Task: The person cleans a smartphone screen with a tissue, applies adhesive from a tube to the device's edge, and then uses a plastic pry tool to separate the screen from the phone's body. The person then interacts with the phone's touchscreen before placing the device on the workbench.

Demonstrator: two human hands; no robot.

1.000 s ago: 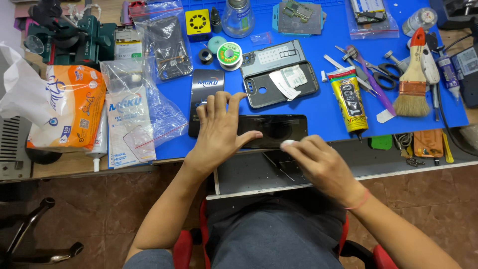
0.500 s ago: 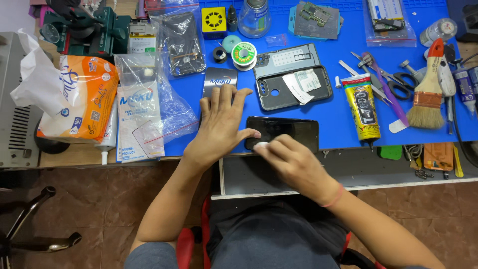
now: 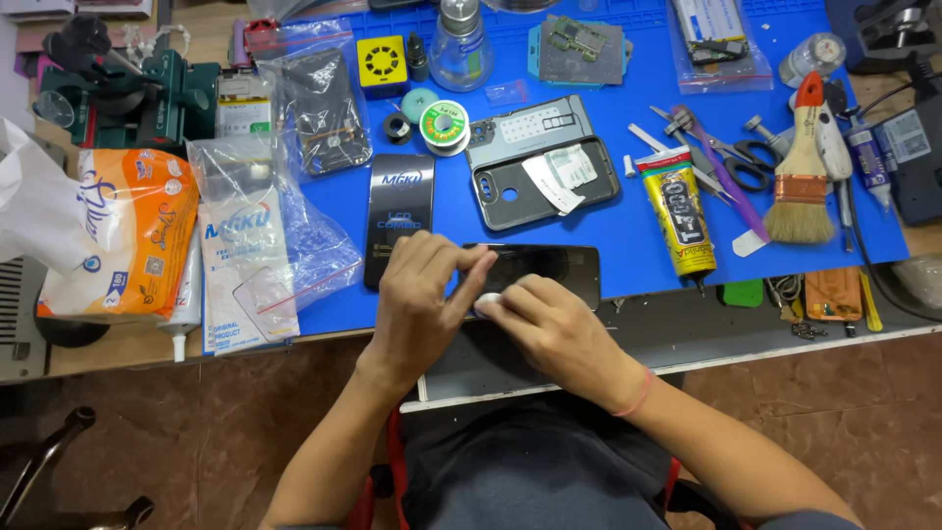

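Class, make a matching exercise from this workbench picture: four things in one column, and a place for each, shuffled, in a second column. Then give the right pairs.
Things:
1. black phone screen
2. paintbrush
3. yellow glue tube
4. orange packet

Places:
A. far left, off the blue mat
B. under both hands
C. between phone case and paintbrush
D. right part of mat, bristles toward the person

Pairs: 1-B, 2-D, 3-C, 4-A

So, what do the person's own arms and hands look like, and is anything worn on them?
Both arms are bare to the elbow, with no sleeves in view. The left hand wears no glove, ring or watch that shows. The right hand is also ungloved; a thin pink band circles its wrist. No markings are visible.
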